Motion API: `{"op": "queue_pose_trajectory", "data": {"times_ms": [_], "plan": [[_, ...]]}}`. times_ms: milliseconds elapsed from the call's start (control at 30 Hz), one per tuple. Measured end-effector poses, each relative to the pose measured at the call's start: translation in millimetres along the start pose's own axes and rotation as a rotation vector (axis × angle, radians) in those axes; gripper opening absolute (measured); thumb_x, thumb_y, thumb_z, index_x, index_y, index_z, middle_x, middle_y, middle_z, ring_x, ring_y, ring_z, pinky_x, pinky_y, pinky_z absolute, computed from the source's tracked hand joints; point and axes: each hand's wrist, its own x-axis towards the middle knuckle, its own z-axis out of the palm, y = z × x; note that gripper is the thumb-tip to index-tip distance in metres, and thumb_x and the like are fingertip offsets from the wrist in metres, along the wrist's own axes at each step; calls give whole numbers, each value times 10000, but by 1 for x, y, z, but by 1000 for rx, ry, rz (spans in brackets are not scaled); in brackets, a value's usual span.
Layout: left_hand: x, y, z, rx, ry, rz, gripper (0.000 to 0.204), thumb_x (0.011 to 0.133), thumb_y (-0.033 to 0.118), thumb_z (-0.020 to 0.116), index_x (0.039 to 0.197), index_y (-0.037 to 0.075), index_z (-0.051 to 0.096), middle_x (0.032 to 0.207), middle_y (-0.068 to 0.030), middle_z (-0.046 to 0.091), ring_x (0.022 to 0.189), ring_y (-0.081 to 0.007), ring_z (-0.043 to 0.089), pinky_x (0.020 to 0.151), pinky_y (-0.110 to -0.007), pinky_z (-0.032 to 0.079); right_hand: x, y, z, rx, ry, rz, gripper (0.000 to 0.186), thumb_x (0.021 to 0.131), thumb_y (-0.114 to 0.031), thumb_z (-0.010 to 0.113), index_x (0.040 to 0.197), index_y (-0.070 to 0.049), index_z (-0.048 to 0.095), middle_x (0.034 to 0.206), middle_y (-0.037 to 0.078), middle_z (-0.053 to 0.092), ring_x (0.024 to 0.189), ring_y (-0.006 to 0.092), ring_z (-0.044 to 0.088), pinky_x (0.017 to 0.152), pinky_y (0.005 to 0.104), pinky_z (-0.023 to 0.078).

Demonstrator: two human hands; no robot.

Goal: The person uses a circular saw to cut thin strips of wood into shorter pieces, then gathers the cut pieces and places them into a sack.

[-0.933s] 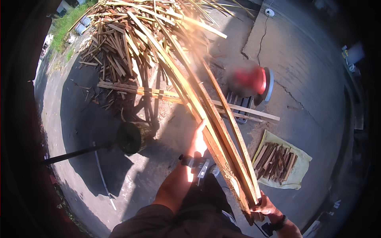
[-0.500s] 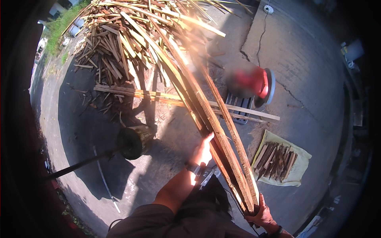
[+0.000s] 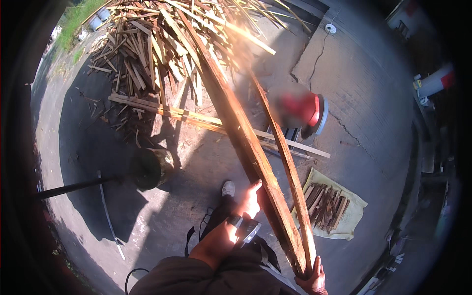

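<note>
Long rough wooden strips (image 3: 246,145) slant across the middle, from the wood pile down to my body at the lower right. My left hand (image 3: 250,202) grips the wider strip about halfway along, thumb against its edge and the other fingers hidden behind it. Closed around the near ends of the strips is my right hand (image 3: 314,281), at the bottom edge. A narrower strip (image 3: 284,147) runs beside the wide one, with a gap between them that narrows toward my right hand. Beneath them, pale long strips (image 3: 196,119) lie crosswise, partly covered.
A large heap of split wood (image 3: 147,49) fills the far left. A red machine with a round guard (image 3: 305,110) stands right of the strips. Short sticks (image 3: 327,206) lie on a pale yellow sack (image 3: 351,223). A cylindrical block (image 3: 160,167) and dark pole (image 3: 73,187) are left.
The held strips have turned so a broad face shows, and their near ends sit lower. My right hand has moved down and slightly left. The whole view has shifted, showing my shoe.
</note>
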Motion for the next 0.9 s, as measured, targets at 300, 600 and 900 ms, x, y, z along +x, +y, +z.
{"op": "queue_pose_trajectory", "data": {"times_ms": [300, 600, 900], "plan": [[-49, -117, -10, -137, -348, 41, 605, 814, 377, 548, 1288, 24, 419, 1273, -151, 496, 1151, -279, 479, 993, -407, 350, -80, 110, 25, 2, -101, 284, 981, 663, -329, 737, 1383, 19, 168, 1166, 290, 473, 937, 425, 540, 779, 452, 467], [-91, -173, 4, -149, -624, 92, 662, 790, 432, 602, 1307, 70, 402, 1243, -136, 509, 1120, -279, 490, 961, -434, 381, -119, 202, 39, -104, 251, -187, 885, 665, -252, 727, 1359, 16, 247, 1108, 301, 501, 898, 439, 549, 726, 471, 487], [-136, -125, -29, -190, -578, 325, 653, 827, 527, 508, 1290, 77, 411, 1217, -113, 508, 1114, -261, 479, 969, -424, 362, -64, 202, 77, -44, 298, -483, 1049, 515, -223, 782, 1342, 72, 207, 1029, 256, 544, 887, 388, 586, 780, 403, 498]]}}
